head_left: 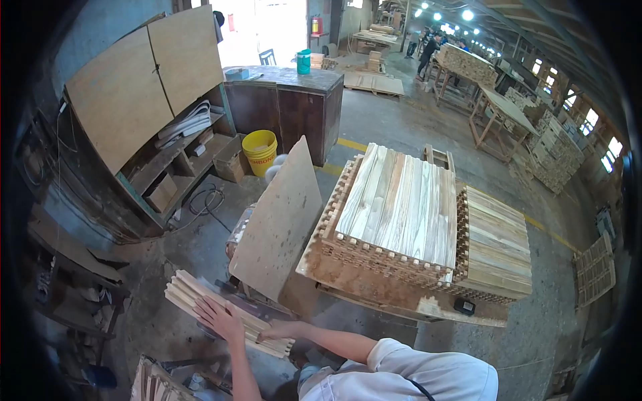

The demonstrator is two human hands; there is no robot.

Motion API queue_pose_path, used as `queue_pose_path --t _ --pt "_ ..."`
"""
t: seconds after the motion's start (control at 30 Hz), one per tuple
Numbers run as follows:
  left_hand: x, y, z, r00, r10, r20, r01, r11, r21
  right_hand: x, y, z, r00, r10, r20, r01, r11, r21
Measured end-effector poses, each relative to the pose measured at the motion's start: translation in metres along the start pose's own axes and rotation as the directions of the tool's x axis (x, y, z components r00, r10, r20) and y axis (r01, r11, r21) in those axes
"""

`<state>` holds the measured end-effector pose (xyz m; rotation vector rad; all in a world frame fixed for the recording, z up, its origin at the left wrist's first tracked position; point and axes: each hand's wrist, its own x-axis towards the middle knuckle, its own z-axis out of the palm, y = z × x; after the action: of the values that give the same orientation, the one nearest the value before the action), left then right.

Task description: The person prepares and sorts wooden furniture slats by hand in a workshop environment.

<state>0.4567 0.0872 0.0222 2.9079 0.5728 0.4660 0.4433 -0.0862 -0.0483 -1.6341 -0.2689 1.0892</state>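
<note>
A row of pale wooden strips (184, 292) lies side by side at the lower left, slanting down toward my body. My left hand (219, 319) rests flat across the top of them, fingers stretched out and spread a little. Nearer to me, my right hand (277, 331) bends around the strips close to their lower end; part of its fingers is hidden. Just beyond the strips, a large upright board (281, 220) leans beside a machine that is mostly hidden.
Stacked wooden strips (398, 204) stand on a low platform (374, 284) to the right, with a second stack (498, 240) beside them. A yellow bucket (259, 152) sits by a dark cabinet (301, 113). A cable (206, 199) lies on the floor. People work far back.
</note>
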Motion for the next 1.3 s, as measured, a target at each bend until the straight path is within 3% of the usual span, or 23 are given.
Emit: queue_pose_path --t 0.03,0.13,0.2,0.33,0.5,0.57,0.67,0.77,0.83,0.9,1.03,1.2,1.27,1.3 --pt "-0.010 0.004 -0.001 1.000 0.007 0.002 -0.007 1.000 0.012 -0.029 -0.009 0.000 1.000 -0.021 0.002 0.021 0.999 0.042" --pt "-0.059 0.029 -0.009 1.000 0.013 0.007 -0.013 0.996 -0.089 -0.085 -0.003 -0.008 0.993 0.113 0.032 -0.112 0.993 -0.020" --pt "-0.094 0.046 -0.012 0.999 0.013 0.034 -0.010 0.995 -0.104 -0.097 0.043 -0.005 0.997 0.070 0.035 -0.071 0.997 0.023" --pt "-0.121 0.061 -0.010 0.997 -0.022 0.081 0.031 0.993 -0.116 -0.129 0.046 -0.007 0.993 0.097 0.064 -0.103 0.989 0.109" --pt "-0.037 0.018 -0.001 0.995 0.037 -0.093 -0.039 0.999 -0.022 -0.049 0.009 -0.009 0.996 0.062 -0.059 -0.069 0.990 -0.124" --pt "0.004 -0.005 0.010 0.994 0.029 -0.103 -0.024 0.998 0.050 -0.030 -0.027 -0.013 0.996 -0.004 0.089 0.006 1.000 -0.024" --pt "0.031 -0.016 0.006 0.998 0.014 -0.061 -0.008 0.995 0.095 -0.017 -0.020 -0.011 0.992 -0.026 0.121 0.023 0.999 0.026" --pt "0.002 0.003 -0.002 1.000 -0.014 -0.006 0.014 0.997 0.071 -0.060 0.001 -0.008 0.993 0.107 -0.047 -0.108 0.993 -0.039" --pt "-0.032 0.020 -0.006 1.000 -0.024 0.001 0.024 1.000 0.017 -0.110 -0.014 -0.015 0.993 0.117 -0.017 -0.118 0.991 -0.060" --pt "-0.069 0.039 -0.008 0.999 -0.022 0.024 0.022 1.000 -0.002 -0.098 0.065 -0.010 0.986 0.108 0.125 -0.105 0.994 -0.028" --pt "-0.110 0.063 -0.015 0.997 -0.026 0.066 0.028 0.999 -0.025 -0.147 0.089 -0.009 0.990 0.112 0.086 -0.119 0.989 0.083" --pt "-0.065 0.048 -0.021 1.000 0.026 -0.009 -0.026 0.999 -0.036 -0.116 0.042 -0.024 0.965 0.206 0.165 -0.219 0.974 0.062" --pt "-0.027 0.030 -0.013 0.996 0.054 -0.064 -0.056 0.998 -0.020 -0.063 0.056 -0.025 0.943 0.116 0.312 -0.189 0.958 0.214" --pt "-0.007 0.024 -0.010 0.995 0.056 -0.083 -0.056 0.998 -0.002 -0.046 0.050 -0.023 0.912 0.138 0.386 -0.280 0.898 0.340"
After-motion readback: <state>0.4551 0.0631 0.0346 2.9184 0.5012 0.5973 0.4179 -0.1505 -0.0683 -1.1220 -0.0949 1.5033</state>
